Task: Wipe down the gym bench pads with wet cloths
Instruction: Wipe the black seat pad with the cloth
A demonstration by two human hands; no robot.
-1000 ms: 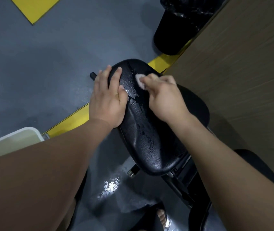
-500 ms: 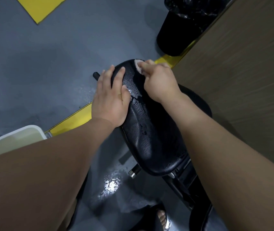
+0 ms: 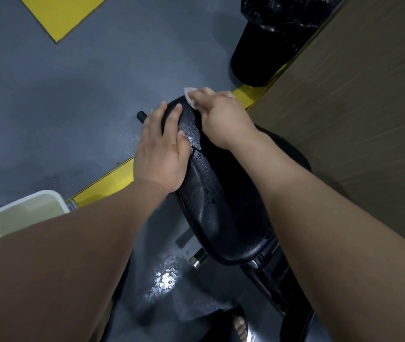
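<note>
A black, oval gym bench pad [image 3: 223, 208] fills the middle of the view, its top wet with droplets. My left hand [image 3: 163, 151] lies flat on the pad's left edge, fingers spread over the rim. My right hand [image 3: 221, 117] presses a small white wet cloth [image 3: 189, 97] against the pad's far tip; only a corner of the cloth shows past my fingers. A second dark pad [image 3: 295, 156] lies partly hidden under my right forearm.
A black bin with a plastic liner [image 3: 270, 40] stands at the far right beside a wood-grain wall [image 3: 356, 107]. A white tub [image 3: 19, 215] sits at the left. Yellow floor lines [image 3: 105, 186], a puddle [image 3: 164, 280], the bench frame [image 3: 273, 282] and a sandalled foot [image 3: 240, 327] are below.
My right hand has slid the cloth from the pad's upper middle out to its far tip. My left hand has stayed on the pad's left edge.
</note>
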